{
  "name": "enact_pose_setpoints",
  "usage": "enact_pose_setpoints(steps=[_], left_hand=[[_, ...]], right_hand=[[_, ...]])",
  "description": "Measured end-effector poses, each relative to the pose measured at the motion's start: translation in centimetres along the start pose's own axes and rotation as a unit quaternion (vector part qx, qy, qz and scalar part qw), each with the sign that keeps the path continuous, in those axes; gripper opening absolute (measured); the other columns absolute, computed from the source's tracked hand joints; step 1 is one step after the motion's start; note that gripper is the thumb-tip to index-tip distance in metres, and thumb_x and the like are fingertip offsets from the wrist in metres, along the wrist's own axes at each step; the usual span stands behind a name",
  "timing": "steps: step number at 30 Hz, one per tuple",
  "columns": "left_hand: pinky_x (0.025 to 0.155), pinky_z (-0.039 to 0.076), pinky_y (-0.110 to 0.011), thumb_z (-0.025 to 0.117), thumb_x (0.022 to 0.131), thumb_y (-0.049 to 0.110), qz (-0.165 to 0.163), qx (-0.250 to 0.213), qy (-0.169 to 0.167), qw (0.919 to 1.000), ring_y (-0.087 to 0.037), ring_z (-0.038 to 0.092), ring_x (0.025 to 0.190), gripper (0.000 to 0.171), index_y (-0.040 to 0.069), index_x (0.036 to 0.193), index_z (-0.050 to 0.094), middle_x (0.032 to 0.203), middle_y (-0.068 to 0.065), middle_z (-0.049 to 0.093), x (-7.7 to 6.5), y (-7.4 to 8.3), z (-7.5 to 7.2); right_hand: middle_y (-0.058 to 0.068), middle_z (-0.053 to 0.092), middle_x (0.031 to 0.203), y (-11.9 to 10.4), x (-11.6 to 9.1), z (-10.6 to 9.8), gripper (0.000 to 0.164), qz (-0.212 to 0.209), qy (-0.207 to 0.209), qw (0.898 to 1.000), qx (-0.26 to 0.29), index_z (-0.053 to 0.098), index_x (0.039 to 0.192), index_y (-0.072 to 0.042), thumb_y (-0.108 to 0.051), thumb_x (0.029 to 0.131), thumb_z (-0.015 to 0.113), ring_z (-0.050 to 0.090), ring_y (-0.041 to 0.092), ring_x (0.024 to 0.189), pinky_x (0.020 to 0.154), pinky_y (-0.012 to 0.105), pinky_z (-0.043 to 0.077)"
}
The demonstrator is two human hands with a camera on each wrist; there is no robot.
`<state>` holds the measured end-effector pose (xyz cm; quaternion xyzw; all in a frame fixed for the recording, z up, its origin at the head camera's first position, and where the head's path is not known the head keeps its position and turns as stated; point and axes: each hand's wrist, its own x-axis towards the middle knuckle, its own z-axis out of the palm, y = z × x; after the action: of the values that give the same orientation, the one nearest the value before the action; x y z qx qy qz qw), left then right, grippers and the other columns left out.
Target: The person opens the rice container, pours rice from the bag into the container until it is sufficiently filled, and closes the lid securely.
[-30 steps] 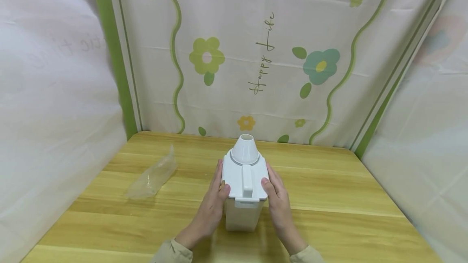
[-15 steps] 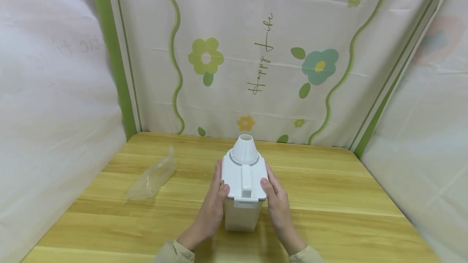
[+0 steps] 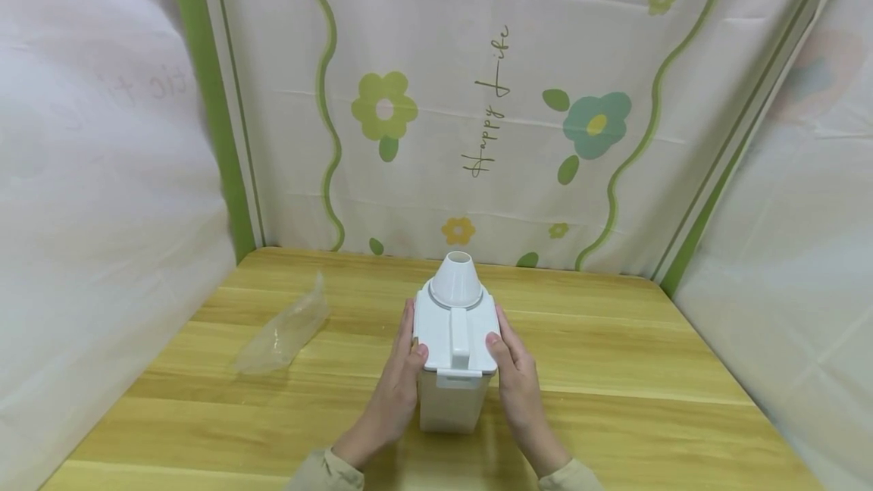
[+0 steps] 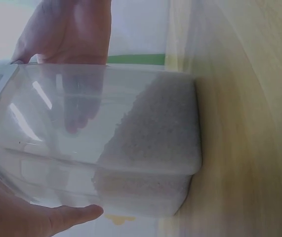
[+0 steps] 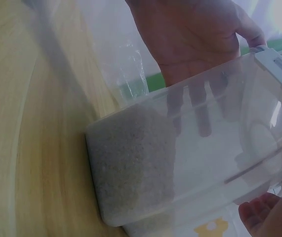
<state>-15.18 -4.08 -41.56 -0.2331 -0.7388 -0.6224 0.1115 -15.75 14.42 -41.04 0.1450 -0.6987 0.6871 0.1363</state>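
Observation:
A clear rice container (image 3: pixel 452 404) with a white lid (image 3: pixel 439 324) stands upright on the wooden table. On the lid are a white cone-shaped cup (image 3: pixel 458 283) and a raised handle (image 3: pixel 460 339). My left hand (image 3: pixel 394 385) grips the container's left side, its thumb over the lid edge. From the right, my right hand (image 3: pixel 520 381) holds it the same way, fingers along the wall. Through the clear wall, pale grains that look like rice (image 5: pixel 131 160) fill the lower part with a sloping top in the left wrist view (image 4: pixel 155 123).
A crumpled clear plastic bag (image 3: pixel 283 333) lies on the table (image 3: pixel 614 370) to the left of the container. Behind the table hangs a flower-printed curtain (image 3: pixel 423 36), with more pale fabric on both sides.

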Motion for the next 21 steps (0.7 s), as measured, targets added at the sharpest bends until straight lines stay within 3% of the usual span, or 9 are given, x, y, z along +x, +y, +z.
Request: enact_pose_setpoints(steps=[21], left_hand=[[0.116,0.006,-0.051,0.028,0.106,0.028,0.011,0.007,0.014,0.9998,-0.024,0.001,0.147,0.062,0.007,0.158,0.0,0.162,-0.003,-0.002,-0.09,-0.3,0.23]], right_hand=[[0.001,0.033,0.155,0.04,0.03,0.01,0.05,-0.004,0.004,1.0,0.001,0.033,0.153,-0.01,-0.02,0.106,0.044,0.026,0.019,0.142,0.109,0.017,0.026]])
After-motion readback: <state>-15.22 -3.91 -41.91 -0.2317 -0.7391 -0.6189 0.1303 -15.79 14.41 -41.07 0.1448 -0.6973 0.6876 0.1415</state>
